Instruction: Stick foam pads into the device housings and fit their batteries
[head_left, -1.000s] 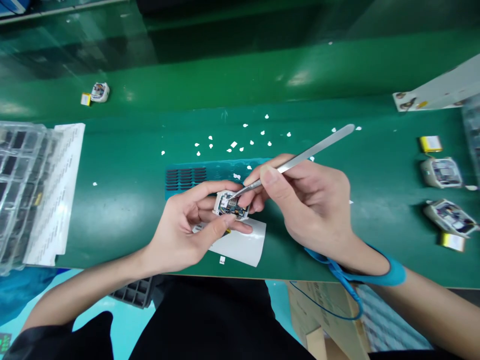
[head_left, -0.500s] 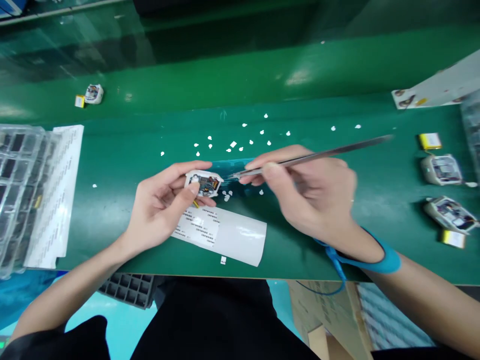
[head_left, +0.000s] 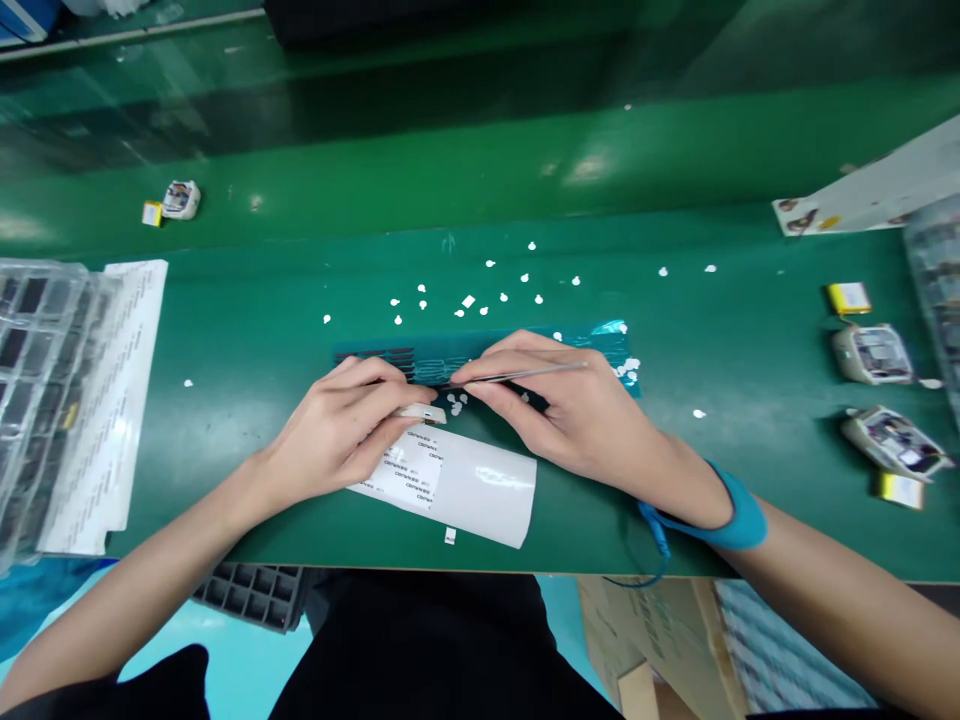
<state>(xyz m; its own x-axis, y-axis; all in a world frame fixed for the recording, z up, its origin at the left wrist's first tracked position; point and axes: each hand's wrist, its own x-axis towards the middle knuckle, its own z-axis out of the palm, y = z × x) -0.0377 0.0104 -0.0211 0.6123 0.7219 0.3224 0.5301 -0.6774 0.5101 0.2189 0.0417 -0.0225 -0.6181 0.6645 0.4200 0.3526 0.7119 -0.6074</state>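
My left hand (head_left: pixel 337 430) is closed around a small white device housing (head_left: pixel 424 411), now turned nearly edge-on, so its inside is hidden. Its index fingertip reaches the teal film strip (head_left: pixel 442 366) lying on the bench. Pinched in my right hand (head_left: pixel 577 410) are metal tweezers (head_left: pixel 536 372), slanting left with their tips down at the strip's near edge, close to the left fingertip. Whether the tips hold anything is too small to tell. Beneath the left hand lies a white backing sheet (head_left: pixel 487 485) with printed lettering on its left part.
Small white round-tabbed stickers (head_left: pixel 503 297) are scattered beyond the strip. Two opened devices (head_left: pixel 874 353) with yellow batteries (head_left: pixel 850 298) sit at right, another device (head_left: pixel 181 200) at far left. Clear compartment trays (head_left: pixel 37 370) stand at the left edge. A blue wrist strap (head_left: pixel 739 510) trails a cord.
My left hand has rolled the housing from face-up to edge-on and lowered toward the strip. My right hand has moved left and down, bringing the tweezers flatter against the film.
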